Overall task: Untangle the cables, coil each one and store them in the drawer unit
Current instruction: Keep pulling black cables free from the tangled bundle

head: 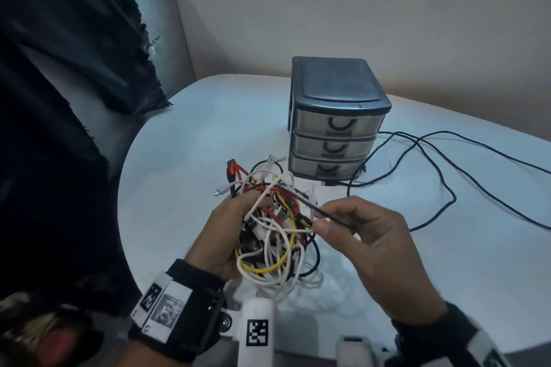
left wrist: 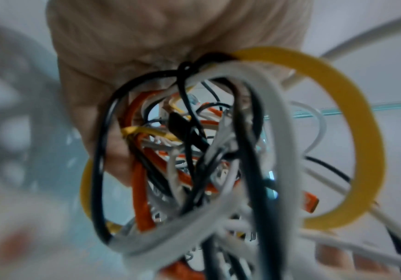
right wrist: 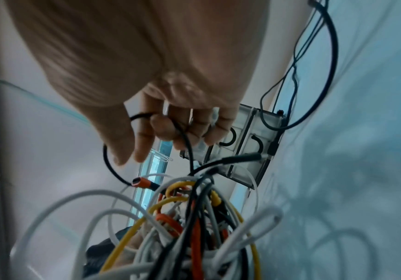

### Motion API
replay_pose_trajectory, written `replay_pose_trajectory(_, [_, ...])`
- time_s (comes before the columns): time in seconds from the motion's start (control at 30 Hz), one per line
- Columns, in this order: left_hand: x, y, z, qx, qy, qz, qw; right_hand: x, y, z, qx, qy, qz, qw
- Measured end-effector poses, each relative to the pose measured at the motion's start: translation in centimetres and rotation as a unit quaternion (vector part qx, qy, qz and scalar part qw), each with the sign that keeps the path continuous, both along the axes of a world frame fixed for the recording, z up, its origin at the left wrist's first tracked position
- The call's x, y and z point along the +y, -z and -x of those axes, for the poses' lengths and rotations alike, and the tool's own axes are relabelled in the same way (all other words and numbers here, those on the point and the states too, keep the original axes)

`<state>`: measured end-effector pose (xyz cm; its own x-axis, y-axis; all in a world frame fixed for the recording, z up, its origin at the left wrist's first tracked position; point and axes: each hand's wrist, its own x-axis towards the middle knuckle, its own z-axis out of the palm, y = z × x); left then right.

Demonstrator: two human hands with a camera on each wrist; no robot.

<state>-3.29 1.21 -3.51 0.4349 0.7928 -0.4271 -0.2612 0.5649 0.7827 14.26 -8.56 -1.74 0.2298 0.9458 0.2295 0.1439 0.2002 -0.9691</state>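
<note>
While the white table takes up most of the head view, the biggest thing standing on it is the grey drawer unit, three see-through drawers stacked up, all pushed in, sitting toward the far side. Left of the table there's a dark cloth hanging over what looks like a grey chair back.

Next down in size: a long black cable sprawls loose over the table to the right of the drawer unit, looping off toward the right edge and running right up against the unit's base.

Then the messy bit. The tangle of cables, white, yellow, red/orange and black all knotted together, is held up off the table, in front of the drawers and nearer the person. The left hand has its fingers curled round the bundle from the left, gripping it; the left wrist view is basically just loops in your face, with a fat yellow cable curving round the outside.

The right hand is just right of the bundle, pinching a thin black cable between thumb and fingers, and that strand runs back into the knot. An orange-tipped plug pokes out of the top of the bundle.
</note>
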Motion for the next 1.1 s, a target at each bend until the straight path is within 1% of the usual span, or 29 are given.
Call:
replay_pose_trajectory(0.03, [0.1,-0.2,0.0,-0.007,-0.001,-0.001,1.0,0.0,-0.1,0.0,0.013,0.017,-0.014,1.0])
replay_pose_trajectory(0.1, [0.2,-0.5,0.1,-0.023,-0.003,-0.005,1.0,0.1,-0.1,-0.4,0.097,0.058,-0.03,0.993])
replay_pose_trajectory(0.17, [0.2,-0.7,0.2,-0.036,-0.001,0.004,0.999,0.2,-0.3,-0.9,0.193,0.082,-0.017,0.978])
replay_pose_trajectory(0.23, [0.2,-0.7,0.2,-0.03,0.003,0.001,1.0,0.2,-0.4,-1.1,0.245,0.095,-0.01,0.965])
replay_pose_trajectory(0.33, [0.2,-0.5,0.1,-0.016,0.002,0.002,1.0,0.2,-0.6,-0.8,0.244,0.137,-0.026,0.96])
replay_pose_trajectory(0.4, [0.2,-0.5,0.1,-0.01,-0.005,0.005,1.0,0.1,-0.7,-0.5,0.236,0.149,-0.046,0.959])
replay_pose_trajectory(0.43, [0.2,-0.3,0.0,0.001,-0.014,-0.004,1.0,0.1,-0.7,-0.5,0.218,0.147,-0.057,0.963])
replay_pose_trajectory(0.53, [0.3,0.7,0.2,0.059,-0.069,-0.051,0.995,-0.1,-0.7,-0.5,0.118,0.116,-0.077,0.983])
replay_pose_trajectory(0.57, [0.3,0.8,0.3,0.06,-0.078,-0.052,0.994,-0.2,-0.7,-0.5,0.099,0.105,-0.076,0.987])
replay_pose_trajectory(0.63, [0.5,0.7,0.4,0.044,-0.076,-0.037,0.995,-0.5,-0.9,-0.5,0.109,0.079,-0.081,0.988])
replay_pose_trajectory(0.77, [1.0,0.7,0.9,0.005,-0.076,-0.022,0.997,-1.0,-1.5,-0.7,0.211,-0.016,-0.089,0.973])
replay_pose_trajectory(0.83, [1.1,0.6,1.0,-0.012,-0.076,-0.026,0.997,-0.9,-1.6,-0.9,0.249,-0.017,-0.057,0.967])
replay_pose_trajectory(0.9, [1.1,0.3,1.1,-0.016,-0.1,-0.061,0.993,-0.4,-1.4,-1.1,0.288,0.023,-0.003,0.957])
replay_pose_trajectory(0.97, [1.1,0.5,1.2,-0.017,-0.153,-0.127,0.98,0.0,-0.9,-1.3,0.263,0.062,0.075,0.96])
replay_pose_trajectory(1.0, [1.1,0.7,1.2,-0.015,-0.168,-0.164,0.972,0.1,-0.8,-1.4,0.246,0.06,0.118,0.96])
replay_pose_trajectory(1.03, [1.0,0.6,1.2,-0.017,-0.17,-0.198,0.965,0.1,-1.0,-1.2,0.246,0.05,0.151,0.956])
replay_pose_trajectory(1.1, [0.9,0.3,1.3,-0.015,-0.156,-0.243,0.957,0.0,-1.0,-0.9,0.244,0.022,0.186,0.952])
